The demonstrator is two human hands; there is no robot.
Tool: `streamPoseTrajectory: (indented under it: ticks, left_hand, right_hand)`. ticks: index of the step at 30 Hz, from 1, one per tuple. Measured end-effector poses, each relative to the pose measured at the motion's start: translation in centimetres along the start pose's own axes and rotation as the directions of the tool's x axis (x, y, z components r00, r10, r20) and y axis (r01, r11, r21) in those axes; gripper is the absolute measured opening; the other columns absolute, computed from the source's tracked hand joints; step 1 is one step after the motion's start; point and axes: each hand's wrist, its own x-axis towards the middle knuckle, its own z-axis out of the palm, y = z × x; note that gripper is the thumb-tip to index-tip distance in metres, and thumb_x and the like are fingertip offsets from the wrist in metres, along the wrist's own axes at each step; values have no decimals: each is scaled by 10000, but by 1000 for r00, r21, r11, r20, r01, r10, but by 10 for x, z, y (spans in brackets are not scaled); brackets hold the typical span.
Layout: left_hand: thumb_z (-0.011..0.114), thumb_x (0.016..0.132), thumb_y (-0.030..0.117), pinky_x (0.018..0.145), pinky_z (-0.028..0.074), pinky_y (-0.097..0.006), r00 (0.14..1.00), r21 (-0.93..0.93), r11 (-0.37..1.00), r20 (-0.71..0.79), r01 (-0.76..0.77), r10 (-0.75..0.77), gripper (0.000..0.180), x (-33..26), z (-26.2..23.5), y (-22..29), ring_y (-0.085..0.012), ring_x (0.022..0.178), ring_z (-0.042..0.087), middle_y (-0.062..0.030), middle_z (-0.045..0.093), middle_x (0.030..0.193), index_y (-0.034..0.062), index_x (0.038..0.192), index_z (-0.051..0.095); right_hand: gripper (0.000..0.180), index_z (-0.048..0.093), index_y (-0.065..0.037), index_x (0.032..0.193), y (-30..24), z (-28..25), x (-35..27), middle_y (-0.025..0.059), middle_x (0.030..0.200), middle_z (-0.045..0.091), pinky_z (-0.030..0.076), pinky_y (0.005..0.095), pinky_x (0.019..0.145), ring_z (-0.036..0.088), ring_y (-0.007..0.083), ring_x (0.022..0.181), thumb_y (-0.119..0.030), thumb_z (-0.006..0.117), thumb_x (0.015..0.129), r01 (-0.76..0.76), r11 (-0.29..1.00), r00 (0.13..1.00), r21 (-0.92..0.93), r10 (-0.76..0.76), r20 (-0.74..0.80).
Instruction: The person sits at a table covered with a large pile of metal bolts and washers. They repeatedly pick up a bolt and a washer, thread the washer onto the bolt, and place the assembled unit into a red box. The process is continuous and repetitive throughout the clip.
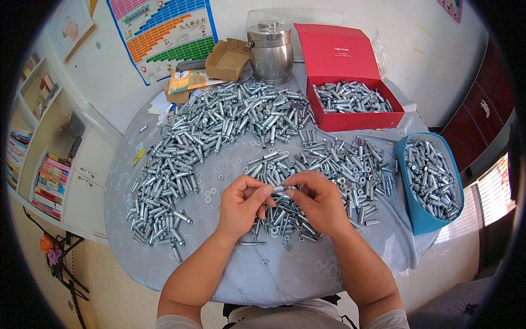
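Silvery metal parts spread over a grey cloth that covers a round table, and both hands work above their near edge. Between the left hand and the right hand sits a small metal cylinder, near the middle of the table; each hand pinches one end between thumb and fingers, and the fingertips hide part of it.

A large heap of metal fasteners curves from the far middle round to the near left. A looser pile lies to the right, running in under the hands, which block some of it from sight. Small washers lie on the cloth left of the hands, and a thin pin lies just on their near side.

Far right, a red box with its lid raised is filled with similar parts; nearer on the right, a teal bin is filled too. These two containers border the right pile. Beyond the large heap stand a lidded steel canister and an open cardboard box, with a book to their left. A yellow tool lies on the left, outside the heap.
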Motion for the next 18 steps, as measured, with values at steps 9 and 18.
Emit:
streamPoseTrajectory:
  ticks: [9,18]
  left_hand:
    - [675,959,157,427,409,-188,1000,-8,1000,2,12,-12,162,-1,2,4,-62,477,539,-94,695,723,37,892,589]
    - [652,974,171,440,425,-194,998,-46,998,-39,50,-52,151,1,-1,3,-70,499,553,-100,709,772,39,928,594]
  right_hand:
    - [222,695,-55,1079,6,2,-2,56,1003,647,476,244,621,572,88,687,6,700,866,-78,997,996,20,77,42]
    - [233,693,-36,1093,-12,-2,1,115,966,650,507,296,644,609,176,697,6,662,866,57,991,995,-125,-66,-74]
